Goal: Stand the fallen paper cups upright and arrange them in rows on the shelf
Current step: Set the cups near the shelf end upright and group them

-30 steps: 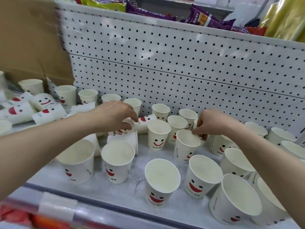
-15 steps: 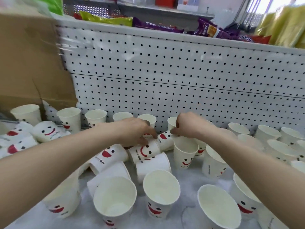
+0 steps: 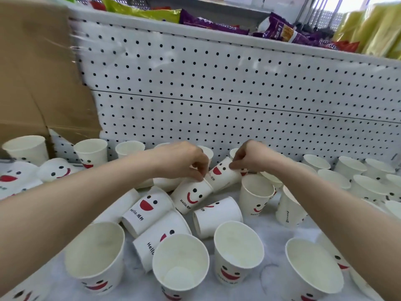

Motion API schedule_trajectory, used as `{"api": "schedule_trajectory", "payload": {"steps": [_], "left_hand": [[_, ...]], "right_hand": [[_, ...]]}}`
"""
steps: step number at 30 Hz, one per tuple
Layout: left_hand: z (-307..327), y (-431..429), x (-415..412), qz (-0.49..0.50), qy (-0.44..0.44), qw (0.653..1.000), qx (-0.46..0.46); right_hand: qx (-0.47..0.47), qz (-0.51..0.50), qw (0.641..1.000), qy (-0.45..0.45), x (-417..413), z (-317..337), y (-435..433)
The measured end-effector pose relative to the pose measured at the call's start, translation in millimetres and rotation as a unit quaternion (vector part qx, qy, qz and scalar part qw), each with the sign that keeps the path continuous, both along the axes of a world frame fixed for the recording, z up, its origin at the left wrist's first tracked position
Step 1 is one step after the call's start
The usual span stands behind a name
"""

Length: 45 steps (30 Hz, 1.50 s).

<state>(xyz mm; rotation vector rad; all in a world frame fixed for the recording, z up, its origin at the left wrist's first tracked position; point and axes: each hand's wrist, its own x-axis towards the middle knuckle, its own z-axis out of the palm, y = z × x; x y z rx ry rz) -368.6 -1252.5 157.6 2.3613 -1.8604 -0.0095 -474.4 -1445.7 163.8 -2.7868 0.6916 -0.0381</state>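
At mid-shelf (image 3: 270, 230), just in front of the pegboard (image 3: 217, 83), two fallen cups lie on their sides, touching end to end. L hand (image 3: 184, 161) is curled, fingertips pinched on the rim of the nearer fallen cup (image 3: 191, 197). R hand (image 3: 252, 158) is curled, fingers and thumb clamped on the farther fallen cup (image 3: 220, 173). More tipped cups (image 3: 149, 210) are piled at front-left. Upright cups (image 3: 257, 196) stand along the back, at right and at front. A cardboard box (image 3: 32, 72) is at left.

White pegboard wall (image 3: 217, 83), cardboard (image 3: 32, 72) left.
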Motion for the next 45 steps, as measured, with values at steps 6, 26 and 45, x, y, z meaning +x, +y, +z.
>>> {"api": "schedule_trajectory", "payload": {"steps": [6, 26, 45], "left_hand": [[3.4, 24.2, -4.2, 0.023, -0.007, 0.997, -0.068], [0.4, 60.0, -39.5, -0.020, 0.006, 1.000, -0.020], [2.7, 95.5, -59.4, 0.082, 0.054, 0.995, -0.032]], "right_hand": [[-0.076, 0.101, 0.989, -0.076, -22.5, 21.3, 6.9], [-0.183, 0.210, 0.960, 0.039, -61.9, 6.2, 40.3], [0.018, 0.185, 0.981, -0.051, -63.7, 2.4, 45.9]]}}
